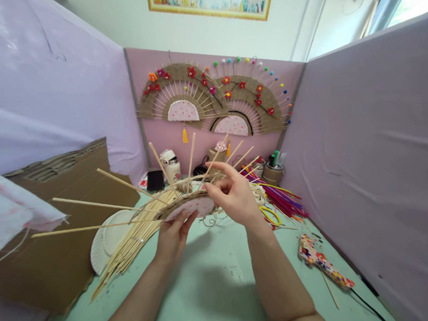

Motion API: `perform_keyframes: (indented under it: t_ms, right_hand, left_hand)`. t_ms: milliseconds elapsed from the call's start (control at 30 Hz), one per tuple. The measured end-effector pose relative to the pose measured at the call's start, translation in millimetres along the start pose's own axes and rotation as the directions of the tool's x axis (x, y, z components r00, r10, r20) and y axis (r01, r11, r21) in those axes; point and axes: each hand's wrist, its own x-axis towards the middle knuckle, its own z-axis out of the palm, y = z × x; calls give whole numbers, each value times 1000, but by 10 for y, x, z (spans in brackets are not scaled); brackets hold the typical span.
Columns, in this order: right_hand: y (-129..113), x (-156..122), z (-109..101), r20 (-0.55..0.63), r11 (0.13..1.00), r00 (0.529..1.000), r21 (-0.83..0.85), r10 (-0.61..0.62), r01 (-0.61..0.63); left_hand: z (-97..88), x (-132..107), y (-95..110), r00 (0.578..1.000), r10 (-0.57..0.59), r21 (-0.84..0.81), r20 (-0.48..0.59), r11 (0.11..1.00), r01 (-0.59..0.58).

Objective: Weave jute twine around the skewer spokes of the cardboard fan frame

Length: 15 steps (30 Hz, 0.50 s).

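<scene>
A half-made fan has a half-round base [199,208] covered in pink-dotted white fabric, with a braided twine edge. Thin wooden sticks [118,179] radiate from it, and a strand of twine [154,196] runs across them. My left hand [173,234] grips the base from below, thumb on the fabric face. At the fan's right side, my right hand [234,193] has its index finger raised against a stick and its other fingers curled around the twine. Part of the twine is hidden behind the fingers.
A bundle of sticks [132,249] lies over white paper plates [98,244], beside brown cardboard [52,216]. At right are a flower-patterned glue gun [323,260] with a cord, purple and red pipe cleaners [280,197] and yellow-handled scissors [271,216]. Two finished fans [179,84] hang behind.
</scene>
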Motion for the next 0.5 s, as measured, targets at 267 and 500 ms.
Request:
perform_keyframes:
  t_ms: [267,500]
  right_hand:
    - [-77,-23,-119,-108,997,994,74,-31,39]
    - [87,-75,-374,-297,1000,955,22,-14,22]
  left_hand:
    - [-63,105,-33,997,-60,-84,-39,995,57]
    - [133,135,-132,992,-127,-140,-20,982,123]
